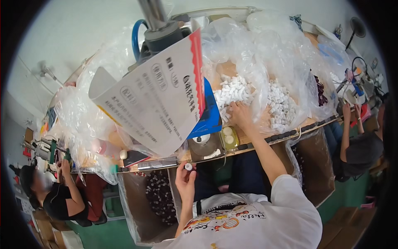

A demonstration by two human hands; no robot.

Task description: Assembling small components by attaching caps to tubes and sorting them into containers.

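While the left hand [185, 177] pinches a small white cap [188, 166] between thumb and fingers, just off the near edge of the surface [306, 123], the right hand [240, 113] lies between 1 and 2 o'clock of it. Right fingers reach into a heap of small white parts [235, 91]; whether they grip one cannot be told. At 3 o'clock of the right hand: a second heap of white cylindrical pieces [282, 108], resting on clear plastic sheeting [265, 50]. At 6 to 7 o'clock of it: a yellowish tray [236, 140] containing round white items. At 1 o'clock of the left hand: a blue machine body [212, 120], partly hidden by a printed paper sheet [155, 99]. At 7 to 8 o'clock: dark purplish parts [161, 201] inside a lined carton [133, 203]. Co-workers sit at the view's 8 and 3 o'clock.
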